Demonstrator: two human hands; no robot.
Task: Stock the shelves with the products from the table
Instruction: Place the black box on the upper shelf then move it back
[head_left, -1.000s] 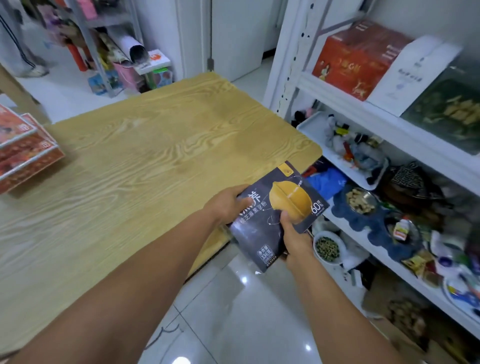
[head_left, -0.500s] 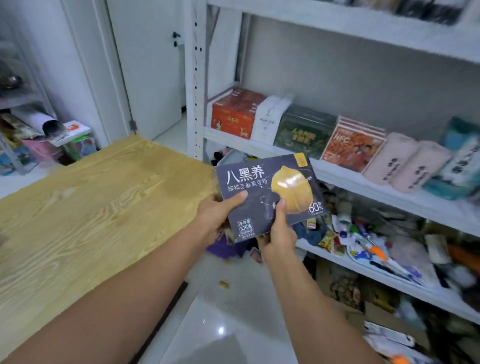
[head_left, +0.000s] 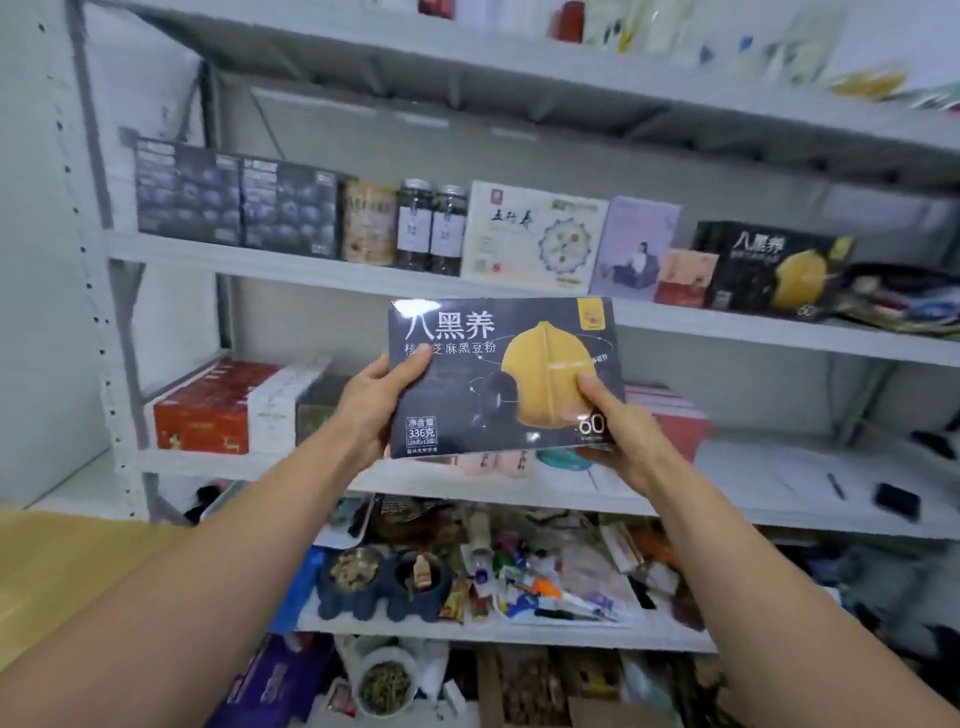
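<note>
Before shelves (head_left: 311, 270) of boxes (head_left: 234, 202) and jars (head_left: 431, 228), fingers (head_left: 415, 364) of left hand (head_left: 371, 415) and right hand (head_left: 621, 439) clasp a dark box (head_left: 488, 395).

The dark box (head_left: 467, 400) I hold at frame centre reads 八黑养, then 芝麻黑豆粉; its lower left says 净含量 336克, its lower right 60. The twin box (head_left: 769, 275) at right shows 八黑养 too.
</note>
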